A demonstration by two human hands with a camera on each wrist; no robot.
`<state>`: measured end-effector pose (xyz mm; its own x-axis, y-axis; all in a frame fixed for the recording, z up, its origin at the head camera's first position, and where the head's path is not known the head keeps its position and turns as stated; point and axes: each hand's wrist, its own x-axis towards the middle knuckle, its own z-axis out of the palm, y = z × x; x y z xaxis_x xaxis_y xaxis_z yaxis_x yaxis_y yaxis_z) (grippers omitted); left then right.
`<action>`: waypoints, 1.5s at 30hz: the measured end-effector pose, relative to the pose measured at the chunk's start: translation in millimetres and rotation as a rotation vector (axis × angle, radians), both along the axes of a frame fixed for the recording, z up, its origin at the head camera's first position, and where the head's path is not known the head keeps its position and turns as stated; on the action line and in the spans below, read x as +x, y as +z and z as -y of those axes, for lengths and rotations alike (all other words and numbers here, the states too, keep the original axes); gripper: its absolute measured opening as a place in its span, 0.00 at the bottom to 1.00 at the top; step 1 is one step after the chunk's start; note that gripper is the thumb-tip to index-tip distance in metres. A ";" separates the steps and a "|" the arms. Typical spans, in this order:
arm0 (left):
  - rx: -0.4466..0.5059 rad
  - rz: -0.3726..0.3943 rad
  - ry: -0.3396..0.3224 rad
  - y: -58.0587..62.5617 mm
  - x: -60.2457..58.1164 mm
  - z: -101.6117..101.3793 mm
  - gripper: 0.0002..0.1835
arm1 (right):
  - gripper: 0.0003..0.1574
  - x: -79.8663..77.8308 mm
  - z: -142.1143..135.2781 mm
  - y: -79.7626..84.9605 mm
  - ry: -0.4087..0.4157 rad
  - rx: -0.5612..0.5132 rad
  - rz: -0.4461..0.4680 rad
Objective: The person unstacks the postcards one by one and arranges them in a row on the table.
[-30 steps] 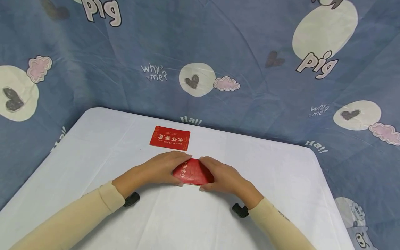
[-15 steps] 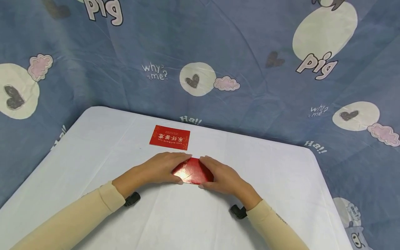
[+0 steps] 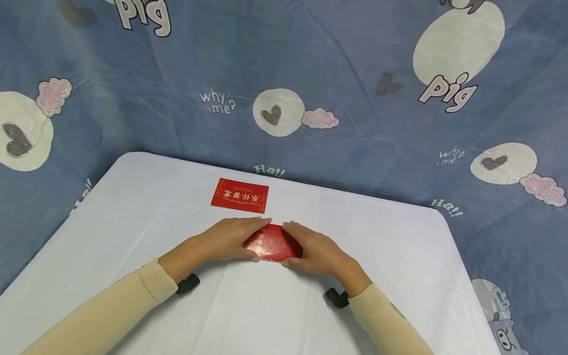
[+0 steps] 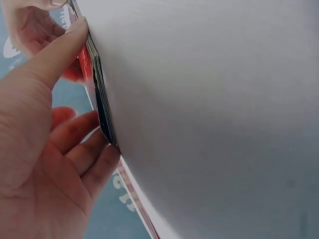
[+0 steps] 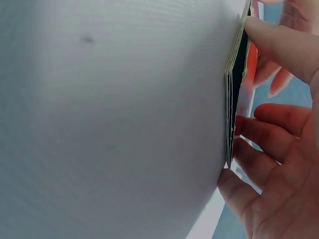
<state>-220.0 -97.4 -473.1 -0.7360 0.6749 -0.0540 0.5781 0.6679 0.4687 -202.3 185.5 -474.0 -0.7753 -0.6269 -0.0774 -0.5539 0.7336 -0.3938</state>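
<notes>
A stack of flat red envelopes (image 3: 278,242) with gold characters lies on the white tabletop, its long side across my view. My left hand (image 3: 228,238) grips its left end, thumb at the near edge and fingers at the far edge. At the opposite end my right hand (image 3: 317,248) holds it the same way. From the side, the left wrist view shows the stack's layered edge (image 4: 103,102) between thumb and fingertips. In the right wrist view several thin layers (image 5: 230,109) show, with a dark gap under the topmost one.
Behind the left hand, another red envelope (image 3: 240,195) with gold characters lies flat, upside down to me. The white-covered table (image 3: 377,222) ends at a blue printed curtain (image 3: 355,148) at the back. Dark wrist cameras (image 3: 188,284) sit under both wrists.
Both hands keep their places at the ends of the stack. The right forearm has shifted slightly left, and the glare on the top envelope has come and faded.
</notes>
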 end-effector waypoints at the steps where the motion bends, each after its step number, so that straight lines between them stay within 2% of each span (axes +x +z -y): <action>1: -0.003 0.002 0.002 0.0 0.2 0.0 0.52 | 0.54 0.1 0.2 -0.1 -0.001 0.000 0.000; 14: 0.014 0.009 0.010 -0.4 -0.3 -1.7 0.53 | 0.53 3.5 0.6 -2.0 -0.017 -0.001 -0.017; 24: -0.009 0.044 0.029 4.2 -0.6 -2.2 0.54 | 0.53 4.0 -0.5 -2.1 -0.012 0.000 -0.011; 32: 0.003 0.026 0.019 3.6 -0.7 -2.2 0.52 | 0.56 5.7 -1.2 -0.7 -0.011 -0.001 -0.028; 40: -0.001 -0.014 0.021 8.4 -3.8 -4.3 0.51 | 0.55 5.1 -1.5 11.4 -0.051 0.011 -0.059; 45: -0.009 -0.019 0.023 12.2 -7.7 -7.0 0.51 | 0.54 2.5 -3.8 18.6 -0.048 -0.001 -0.065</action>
